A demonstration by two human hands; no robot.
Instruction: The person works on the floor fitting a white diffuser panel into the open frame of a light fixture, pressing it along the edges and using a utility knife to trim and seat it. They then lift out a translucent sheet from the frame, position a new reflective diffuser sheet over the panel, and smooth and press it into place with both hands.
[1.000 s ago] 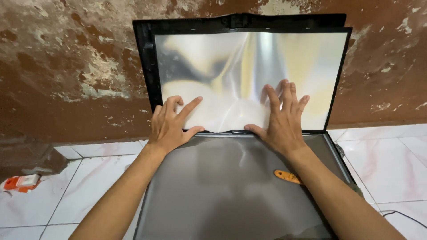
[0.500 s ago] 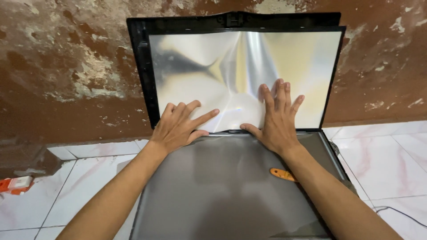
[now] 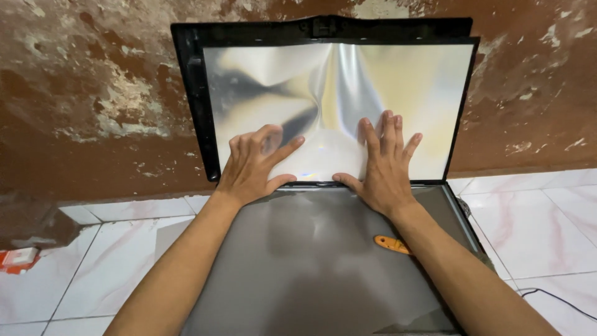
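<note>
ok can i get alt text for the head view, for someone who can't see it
Both hands press flat on a shiny reflective sheet in a black frame leaning on a peeling brown wall: left hand, right hand. Below lies a grey panel with a small orange tool on it, on a white tiled floor.

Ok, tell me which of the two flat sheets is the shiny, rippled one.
The reflective sheet standing in the black frame against the wall, under both hands; the grey sheet on the floor is matte.
</note>
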